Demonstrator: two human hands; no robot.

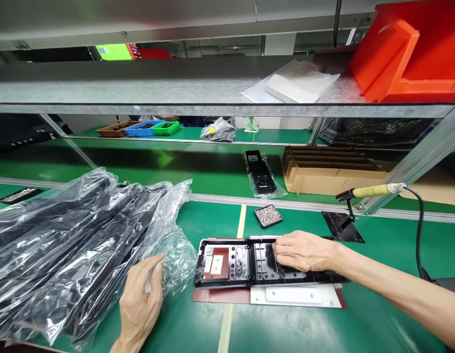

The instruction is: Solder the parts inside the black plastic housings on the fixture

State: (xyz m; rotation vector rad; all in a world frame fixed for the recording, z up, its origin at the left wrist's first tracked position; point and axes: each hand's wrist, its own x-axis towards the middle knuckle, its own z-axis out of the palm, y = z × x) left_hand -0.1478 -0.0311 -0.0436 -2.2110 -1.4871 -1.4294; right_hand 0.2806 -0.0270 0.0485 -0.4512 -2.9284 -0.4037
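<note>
A long black plastic housing (251, 283) with a window opening at its left end lies open side up on a fixture of white and dark red plates (299, 295). My right hand (299, 251) is over the housing's right half, fingers bent and pressed together. The fingertips are hidden, so what they hold, if anything, cannot be made out. At the left, my left hand (141, 296) is beside the clear plastic bag (176, 260), thumb and fingers apart with nothing visible between them. Long black parts (98, 250) fill the bags there.
Behind the fixture sits a small black tray (268, 216) of tiny metal pieces. A soldering iron (374, 191) rests in a stand at right, its cord hanging down. Another black housing (261, 174), cardboard dividers (330, 171) and a metal shelf (176, 83) with a red bin (411, 54) are further back.
</note>
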